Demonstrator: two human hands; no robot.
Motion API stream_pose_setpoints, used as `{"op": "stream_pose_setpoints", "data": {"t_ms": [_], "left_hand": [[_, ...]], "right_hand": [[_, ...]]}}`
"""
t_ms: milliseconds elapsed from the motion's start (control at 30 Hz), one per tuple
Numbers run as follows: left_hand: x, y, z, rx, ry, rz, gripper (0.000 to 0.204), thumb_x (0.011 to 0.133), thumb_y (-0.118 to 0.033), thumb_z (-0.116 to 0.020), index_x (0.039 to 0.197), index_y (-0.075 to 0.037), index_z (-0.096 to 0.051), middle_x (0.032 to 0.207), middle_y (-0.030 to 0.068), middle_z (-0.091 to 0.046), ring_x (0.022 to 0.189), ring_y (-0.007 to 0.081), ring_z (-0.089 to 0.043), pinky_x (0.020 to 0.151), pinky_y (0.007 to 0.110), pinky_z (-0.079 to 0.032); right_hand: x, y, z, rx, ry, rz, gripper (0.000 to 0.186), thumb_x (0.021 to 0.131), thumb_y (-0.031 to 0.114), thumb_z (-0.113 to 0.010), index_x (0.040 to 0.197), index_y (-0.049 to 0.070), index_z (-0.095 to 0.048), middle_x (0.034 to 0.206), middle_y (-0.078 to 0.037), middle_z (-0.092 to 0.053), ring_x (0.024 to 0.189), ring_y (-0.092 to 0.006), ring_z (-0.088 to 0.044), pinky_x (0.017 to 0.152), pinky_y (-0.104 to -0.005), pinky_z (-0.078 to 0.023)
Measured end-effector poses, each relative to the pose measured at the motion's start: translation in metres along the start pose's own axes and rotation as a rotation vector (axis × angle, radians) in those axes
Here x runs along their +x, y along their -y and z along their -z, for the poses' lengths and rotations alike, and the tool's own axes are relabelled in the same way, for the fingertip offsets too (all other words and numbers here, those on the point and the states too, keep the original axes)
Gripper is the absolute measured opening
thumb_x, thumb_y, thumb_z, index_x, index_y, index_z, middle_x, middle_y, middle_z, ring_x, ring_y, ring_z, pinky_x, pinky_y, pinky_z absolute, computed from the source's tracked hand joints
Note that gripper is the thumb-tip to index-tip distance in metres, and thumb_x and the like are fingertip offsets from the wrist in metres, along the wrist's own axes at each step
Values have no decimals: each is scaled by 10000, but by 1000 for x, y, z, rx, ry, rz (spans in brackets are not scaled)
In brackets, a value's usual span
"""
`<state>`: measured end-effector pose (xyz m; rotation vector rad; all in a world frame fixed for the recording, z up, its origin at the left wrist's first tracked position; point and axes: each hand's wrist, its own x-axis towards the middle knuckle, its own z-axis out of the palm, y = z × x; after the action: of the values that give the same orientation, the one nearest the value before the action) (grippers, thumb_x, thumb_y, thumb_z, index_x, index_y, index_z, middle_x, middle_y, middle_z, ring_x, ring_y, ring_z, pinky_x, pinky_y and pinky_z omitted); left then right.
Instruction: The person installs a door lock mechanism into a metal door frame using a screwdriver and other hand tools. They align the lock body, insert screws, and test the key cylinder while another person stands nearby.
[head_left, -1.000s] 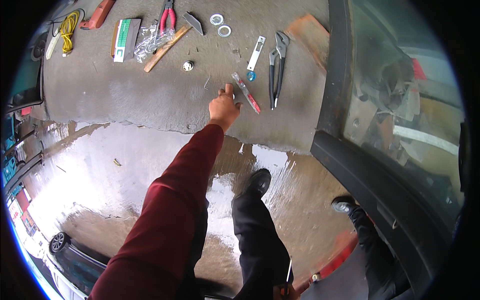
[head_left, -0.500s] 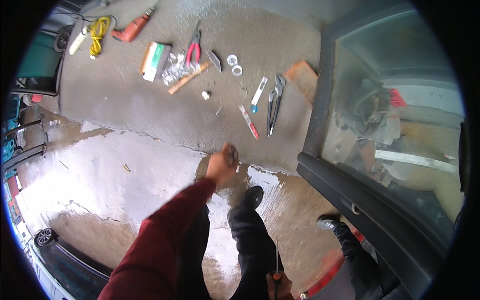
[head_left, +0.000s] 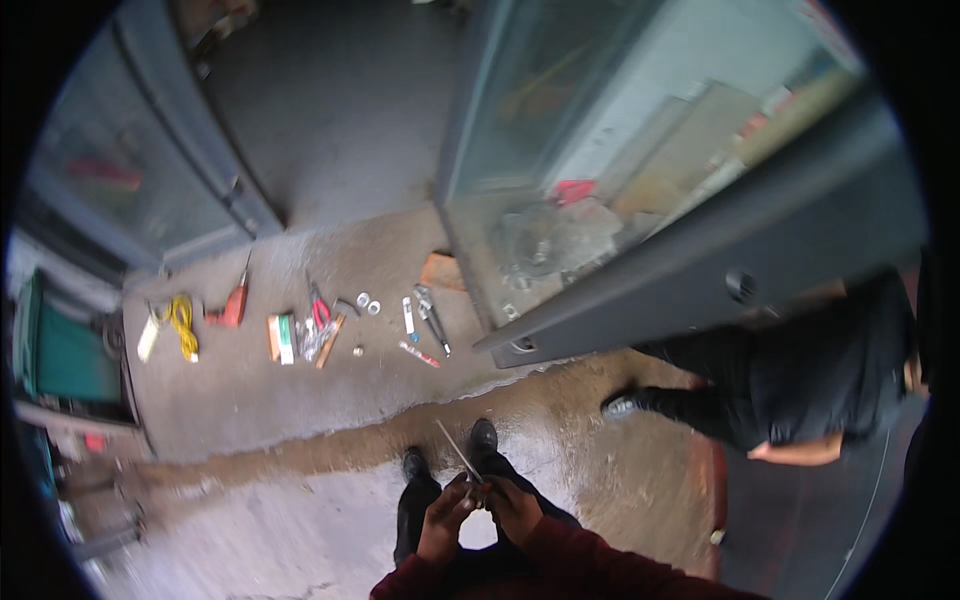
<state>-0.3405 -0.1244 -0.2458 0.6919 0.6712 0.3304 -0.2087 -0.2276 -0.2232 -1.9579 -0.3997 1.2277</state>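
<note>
My left hand [head_left: 448, 515] and my right hand [head_left: 510, 510] are close together at the lower middle, both closed. A screwdriver [head_left: 455, 446] sticks up from between them, its long thin shaft pointing away from me; my right hand seems to grip its handle. My left hand holds a small metal piece, partly hidden by the fingers. Beyond my feet lie pliers with red handles [head_left: 319, 308], a hammer [head_left: 331, 341], water pump pliers [head_left: 433, 320], metal rings [head_left: 372, 305], a white metal plate [head_left: 408, 315] and a red-orange drill [head_left: 232, 307].
A glass door [head_left: 640, 280] in a dark frame stands open to the right. Another person [head_left: 790, 370] in dark clothes is beside it. At left are another glass door [head_left: 140, 160], a yellow cable coil [head_left: 183, 330] and a teal object [head_left: 65, 340]. A concrete step edge [head_left: 300, 437] crosses ahead.
My left hand rose from the step with a small object and met my right hand and screwdriver near my body. The view tilted up, showing the doorway and more of the other person.
</note>
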Motion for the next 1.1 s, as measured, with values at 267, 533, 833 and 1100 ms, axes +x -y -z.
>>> {"op": "stream_pose_setpoints", "data": {"t_ms": [267,533,833,1100], "left_hand": [[-25,-87,-64,126,198,-3,322,1071,-271,-514,1218,-3,-615,1086,61,-664,1018,164,-640,912,315,-506],[-27,-134,-115,753,284,-455,276,893,22,-660,1163,-36,-657,979,21,-636,800,121,-601,690,273,-493],[-39,-153,-187,1271,484,-806,455,760,7,-725,1207,-49,-662,973,124,-617,849,317,-671,721,412,-546],[-14,-138,-246,1167,438,-751,465,875,-40,-725,1333,-49,-643,867,65,-593,659,142,-533,623,288,-471]], "right_hand": [[-73,59,-1,-145,-144,331,548,917,206,-733,1366,56,-457,1061,-228,-708,921,-413,-717,770,-461,-578],[-127,119,56,441,-228,333,396,957,249,-749,1198,-22,-592,920,-112,-712,849,-139,-666,753,-297,-537],[-132,121,88,627,-211,425,317,918,133,-784,1117,-12,-585,895,-53,-676,794,-100,-633,705,-262,-529],[-102,118,203,926,164,329,334,962,57,-675,1272,-45,-603,1002,-87,-689,819,-159,-668,743,-328,-573]]}}
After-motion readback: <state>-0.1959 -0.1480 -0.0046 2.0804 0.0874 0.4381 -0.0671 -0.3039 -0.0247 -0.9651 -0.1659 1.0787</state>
